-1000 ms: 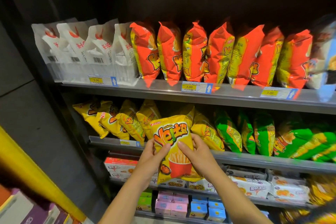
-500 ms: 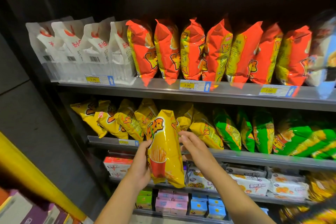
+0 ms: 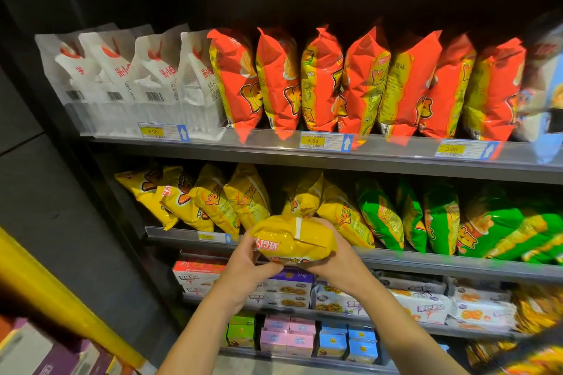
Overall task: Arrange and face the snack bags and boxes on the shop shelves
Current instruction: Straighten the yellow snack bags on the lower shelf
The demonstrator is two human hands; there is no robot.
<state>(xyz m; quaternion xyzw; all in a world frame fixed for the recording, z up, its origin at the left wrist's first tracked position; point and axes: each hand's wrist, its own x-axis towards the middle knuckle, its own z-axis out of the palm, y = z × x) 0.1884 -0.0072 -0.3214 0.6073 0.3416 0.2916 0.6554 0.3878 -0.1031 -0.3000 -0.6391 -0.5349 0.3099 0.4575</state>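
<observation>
I hold a yellow snack bag [image 3: 294,242] in both hands in front of the second shelf [image 3: 426,265], turned so its back seam faces me. My left hand [image 3: 246,265] grips its lower left side. My right hand [image 3: 335,262] cups its right side from below. Behind it, other yellow bags [image 3: 213,201] lean in a row on that shelf, with a gap just behind the held bag. Green bags [image 3: 441,216] follow to the right.
The top shelf [image 3: 274,155] carries white bags [image 3: 128,76] and orange bags [image 3: 350,82]. Cookie boxes [image 3: 335,295] fill the third shelf; small pastel boxes [image 3: 301,338] sit below. A yellow beam [image 3: 45,283] crosses the lower left.
The yellow bag was upright with its front toward me; it has since turned sideways and now lies tipped with its back seam up, lifted closer to the shelf gap. Both hands shifted under it.
</observation>
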